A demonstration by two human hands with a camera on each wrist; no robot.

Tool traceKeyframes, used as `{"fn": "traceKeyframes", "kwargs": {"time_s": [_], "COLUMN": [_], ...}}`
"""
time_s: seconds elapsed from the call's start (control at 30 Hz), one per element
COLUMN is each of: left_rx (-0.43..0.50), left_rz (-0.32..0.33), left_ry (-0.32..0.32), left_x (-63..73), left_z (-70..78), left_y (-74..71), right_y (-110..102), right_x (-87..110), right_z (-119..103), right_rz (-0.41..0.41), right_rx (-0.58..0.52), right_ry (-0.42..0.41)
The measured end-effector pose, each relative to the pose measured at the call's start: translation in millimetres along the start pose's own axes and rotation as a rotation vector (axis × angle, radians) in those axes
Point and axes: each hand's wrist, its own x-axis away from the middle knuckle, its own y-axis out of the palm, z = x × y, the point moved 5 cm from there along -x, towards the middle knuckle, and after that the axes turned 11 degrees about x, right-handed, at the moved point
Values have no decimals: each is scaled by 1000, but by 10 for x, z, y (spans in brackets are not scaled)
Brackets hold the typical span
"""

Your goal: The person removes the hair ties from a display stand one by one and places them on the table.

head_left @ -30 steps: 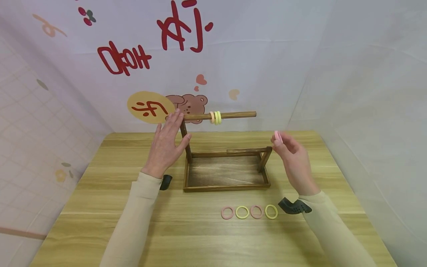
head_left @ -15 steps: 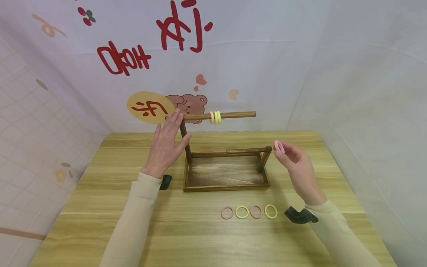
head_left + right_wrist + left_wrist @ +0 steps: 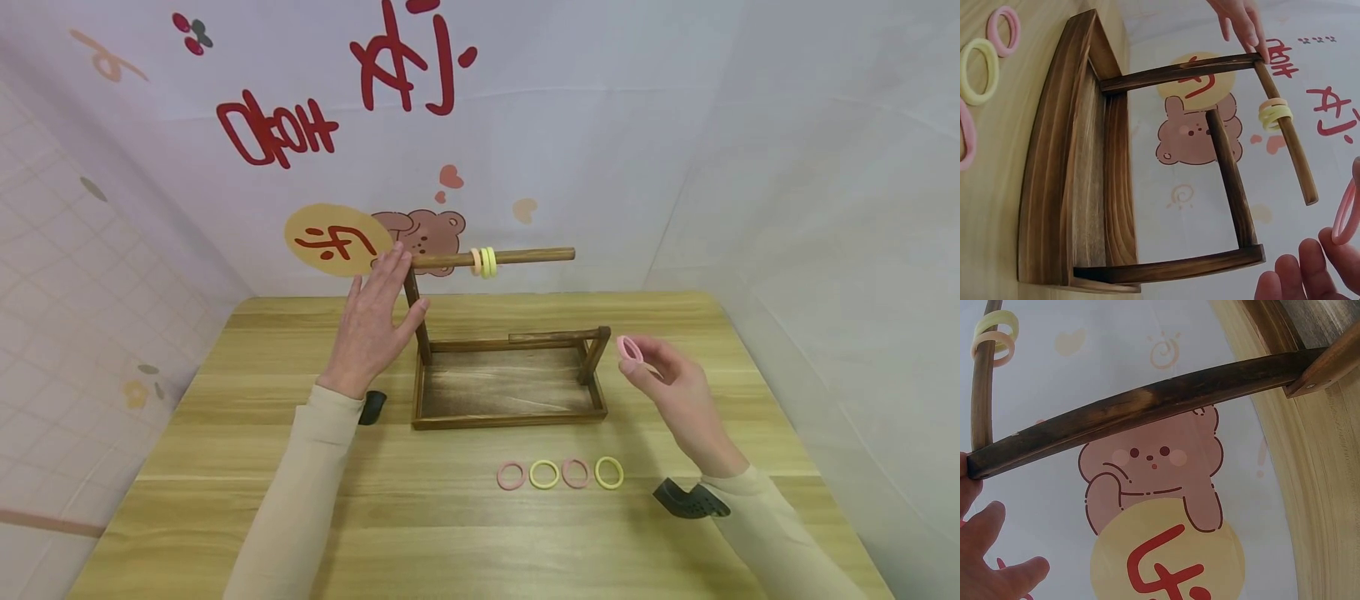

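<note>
A wooden stand [image 3: 510,422] has a tray-like base, a tall left post with an upper rod [image 3: 536,255], and a shorter right post with a lower rod [image 3: 555,337]. My left hand [image 3: 371,329] rests its straight fingertips against the top of the tall post. Around the upper rod hang a peach hair tie [image 3: 476,262] and two yellow hair ties [image 3: 491,262]. To the right of the short post, my right hand [image 3: 678,396] pinches a pink hair tie [image 3: 622,348] between thumb and fingers, apart from the stand. The right wrist view shows this pink tie only partly, at its edge.
In front of the stand, a row of pink and yellow hair ties lies flat on the wooden table [image 3: 420,533], including a yellow one [image 3: 597,472] at the right end. Behind the table hangs a printed white cloth [image 3: 615,150] with a bear and red characters.
My right hand has moved down and toward me, drawing slightly away from the short post, and the pink hair tie turned in its pinch. My left hand stayed on the tall post.
</note>
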Motion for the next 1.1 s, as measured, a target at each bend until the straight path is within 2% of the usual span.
{"fn": "traceKeyframes", "kwargs": {"time_s": [0.73, 0.93, 1.1], "left_rx": [-3, -3, -5], "left_rz": [-7, -9, -11], "left_ry": [-5, -3, -5], "left_x": [6, 5, 6], "left_z": [10, 11, 6], "left_y": [-15, -14, -11], "right_y": [-47, -61, -74], "right_x": [220, 283, 337], "right_z": [189, 256, 336], "right_rz": [-84, -99, -119], "right_rx": [206, 238, 269], "right_ry": [19, -1, 16]}}
